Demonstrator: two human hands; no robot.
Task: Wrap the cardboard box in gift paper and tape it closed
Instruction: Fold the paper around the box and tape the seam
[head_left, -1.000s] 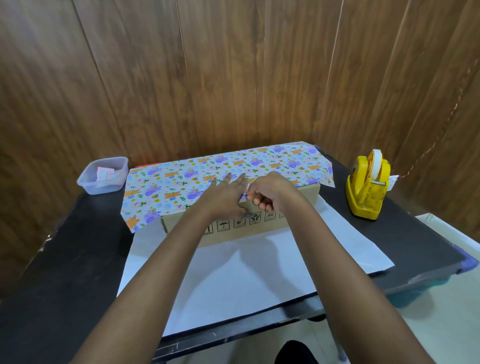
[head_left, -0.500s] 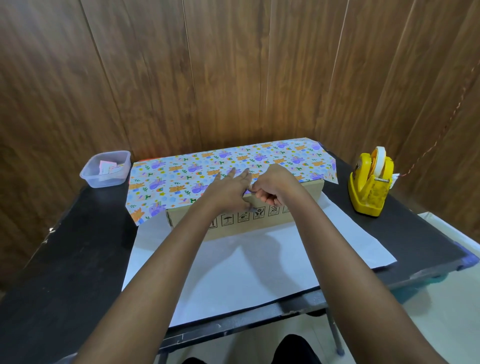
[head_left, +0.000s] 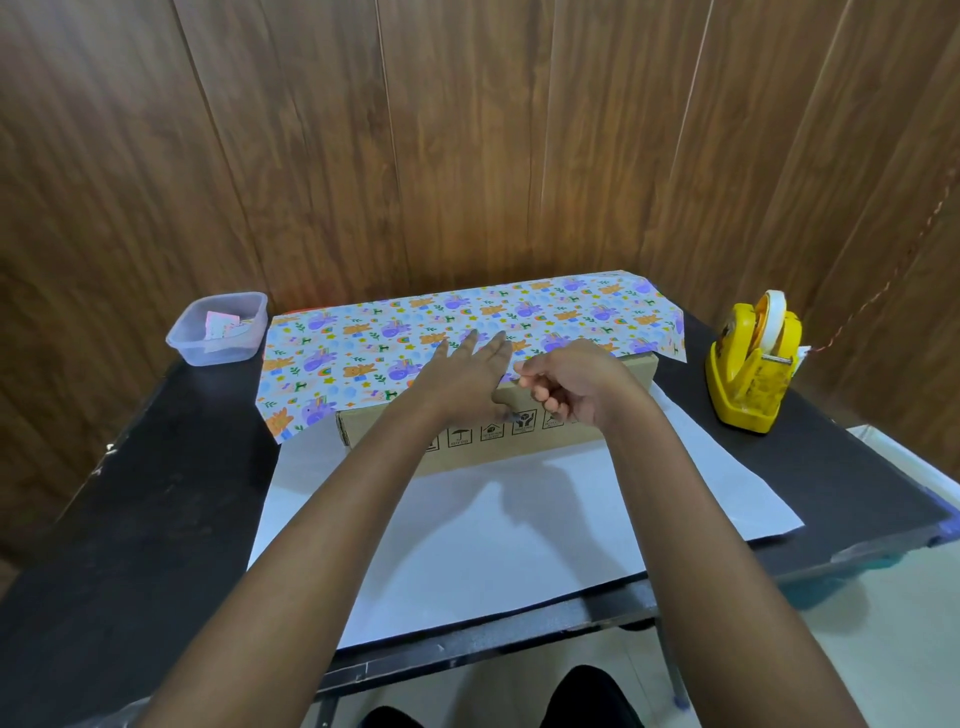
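Head view, step in hand: the far flap of the gift paper (head_left: 363, 343) lies folded over the top of the cardboard box (head_left: 488, 449). My judgement is that its edge is being fixed there.
Box position: it sits near the middle of the black table (head_left: 156, 493), on the white underside of the sheet. Its brown front face with printed symbols is still bare.
Left hand (head_left: 467, 374): fingers straight and spread, flat on the printed paper over the box top, thumb down on the front face. It presses and grips nothing.
Right hand (head_left: 576, 379): fingers curled, fingertips (head_left: 522, 371) at the paper's edge just beside the left hand. I cannot tell whether they pinch the paper, a bit of tape, or nothing.
Arms: both reach forward, with the wrists meeting over the box.
Doing it well: keep the left palm firm so the flap stays taut and square to the box edge. Smooth outward from the centre before letting go.
Tape supply: the yellow tape dispenser (head_left: 748, 364) stands well apart on the right.
Also there: a clear plastic container (head_left: 218, 332) sits at the left rear.
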